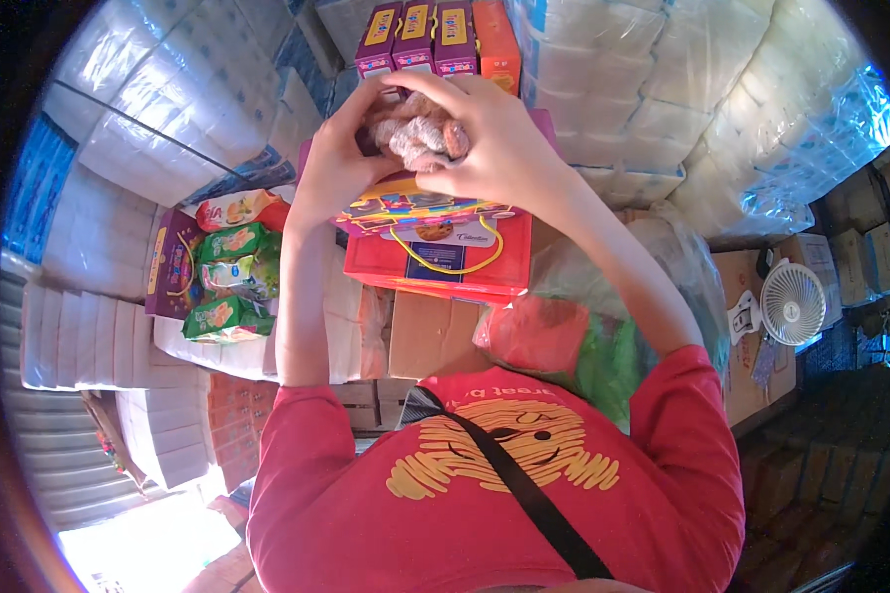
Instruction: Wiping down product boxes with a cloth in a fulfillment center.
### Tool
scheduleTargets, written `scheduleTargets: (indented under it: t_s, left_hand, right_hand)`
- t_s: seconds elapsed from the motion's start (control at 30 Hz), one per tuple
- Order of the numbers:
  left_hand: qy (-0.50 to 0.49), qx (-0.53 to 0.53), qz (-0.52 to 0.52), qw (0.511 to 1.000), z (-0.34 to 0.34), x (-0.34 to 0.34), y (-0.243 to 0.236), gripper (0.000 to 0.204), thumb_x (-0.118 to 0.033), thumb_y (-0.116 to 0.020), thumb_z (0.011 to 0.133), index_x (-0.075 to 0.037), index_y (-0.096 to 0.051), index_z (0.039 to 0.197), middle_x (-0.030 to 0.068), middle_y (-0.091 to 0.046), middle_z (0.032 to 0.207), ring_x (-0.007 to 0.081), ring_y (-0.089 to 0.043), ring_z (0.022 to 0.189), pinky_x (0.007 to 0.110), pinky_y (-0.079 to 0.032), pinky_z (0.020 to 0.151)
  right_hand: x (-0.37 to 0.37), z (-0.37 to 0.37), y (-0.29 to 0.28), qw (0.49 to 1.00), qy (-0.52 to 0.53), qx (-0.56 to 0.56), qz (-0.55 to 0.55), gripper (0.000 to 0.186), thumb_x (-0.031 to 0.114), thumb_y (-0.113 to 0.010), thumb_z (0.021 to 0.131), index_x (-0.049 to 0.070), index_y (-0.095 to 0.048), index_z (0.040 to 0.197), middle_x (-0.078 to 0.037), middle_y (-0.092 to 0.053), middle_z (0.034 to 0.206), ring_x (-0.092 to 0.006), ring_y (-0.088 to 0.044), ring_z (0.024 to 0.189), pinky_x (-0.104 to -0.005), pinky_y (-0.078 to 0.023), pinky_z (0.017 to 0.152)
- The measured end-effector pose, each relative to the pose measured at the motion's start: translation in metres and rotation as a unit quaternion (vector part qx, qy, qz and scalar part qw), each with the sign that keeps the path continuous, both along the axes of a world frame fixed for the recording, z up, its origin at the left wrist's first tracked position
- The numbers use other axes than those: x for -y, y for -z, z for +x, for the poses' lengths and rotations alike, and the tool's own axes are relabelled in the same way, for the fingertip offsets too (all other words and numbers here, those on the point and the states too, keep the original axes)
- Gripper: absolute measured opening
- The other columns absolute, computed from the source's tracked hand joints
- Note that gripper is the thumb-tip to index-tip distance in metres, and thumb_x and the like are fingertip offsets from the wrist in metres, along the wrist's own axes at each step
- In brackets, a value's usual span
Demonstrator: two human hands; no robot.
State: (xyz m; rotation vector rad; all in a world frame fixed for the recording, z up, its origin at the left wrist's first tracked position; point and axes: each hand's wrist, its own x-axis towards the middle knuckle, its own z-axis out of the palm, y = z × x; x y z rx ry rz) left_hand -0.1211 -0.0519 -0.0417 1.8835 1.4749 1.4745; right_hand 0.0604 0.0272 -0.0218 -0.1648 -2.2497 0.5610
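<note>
Both my hands are raised in front of me, curled around a fuzzy, crumpled bundle (417,133) in pinkish brown and grey. Whether it is a cloth or a soft toy, I cannot tell. My left hand (338,163) presses on its left side, and my right hand (504,133) wraps its right side, with fingers over the top. Just beneath them is a purple box with a colourful patterned front (420,208). Nearer to me sits a red carton (371,262) with a yellow cord handle (455,269).
Purple boxes (415,40) and an orange box (497,44) stand beyond my hands. At left are green snack packs (229,316) beside another purple box (163,262). Plastic-wrapped white bales (603,89) rise around me. A filled clear bag (663,257) and a white fan (793,303) are at right.
</note>
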Motion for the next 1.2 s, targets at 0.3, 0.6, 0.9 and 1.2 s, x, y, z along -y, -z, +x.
scheduleTargets:
  t_s: [0.3, 0.6, 0.9, 1.2]
  left_hand:
    - [-0.112, -0.073, 0.067, 0.989, -0.003, 0.0, -0.011, 0.061, -0.036, -0.067, 0.083, -0.011, -0.042, 0.133, 0.0076, -0.051, 0.123, 0.0168, -0.059, 0.093, 0.031, -0.047, 0.079]
    - [-0.111, 0.305, 0.154, 0.933, -0.009, -0.001, -0.015, 0.05, -0.042, -0.037, 0.097, 0.0, -0.046, 0.123, 0.0131, -0.059, 0.109, 0.0193, -0.059, 0.095, 0.033, -0.045, 0.085]
    - [-0.192, 0.292, 0.067, 0.935, -0.07, 0.05, 0.06, 0.068, -0.056, -0.026, 0.095, 0.0, -0.053, 0.123, 0.0106, -0.059, 0.116, 0.0207, -0.055, 0.108, 0.035, -0.039, 0.094]
    - [-0.169, 0.411, 0.088, 0.891, -0.011, 0.023, 0.09, 0.053, -0.045, -0.025, 0.099, -0.005, -0.044, 0.127, 0.0033, -0.054, 0.112, 0.0138, -0.05, 0.107, 0.027, -0.036, 0.093]
  right_hand:
    - [-0.058, 0.06, 0.016, 0.987, 0.155, -0.027, -0.015, 0.047, 0.023, -0.078, 0.056, 0.01, -0.065, 0.099, -0.013, -0.063, 0.091, -0.0296, -0.063, 0.085, -0.0381, -0.05, 0.074]
    - [0.007, -0.042, 0.022, 0.985, 0.066, -0.126, 0.101, 0.042, 0.027, -0.076, 0.054, 0.014, -0.065, 0.093, -0.009, -0.06, 0.086, -0.0281, -0.057, 0.083, -0.044, -0.046, 0.071]
    - [0.034, -0.066, 0.023, 0.993, 0.021, -0.113, 0.011, 0.052, 0.032, -0.079, 0.056, 0.017, -0.064, 0.104, -0.012, -0.056, 0.095, -0.0314, -0.054, 0.094, -0.0434, -0.045, 0.08]
    - [-0.019, 0.017, 0.023, 0.985, 0.134, -0.106, -0.025, 0.053, 0.02, -0.078, 0.054, 0.013, -0.065, 0.105, -0.013, -0.06, 0.098, -0.0317, -0.059, 0.09, -0.0395, -0.048, 0.08]
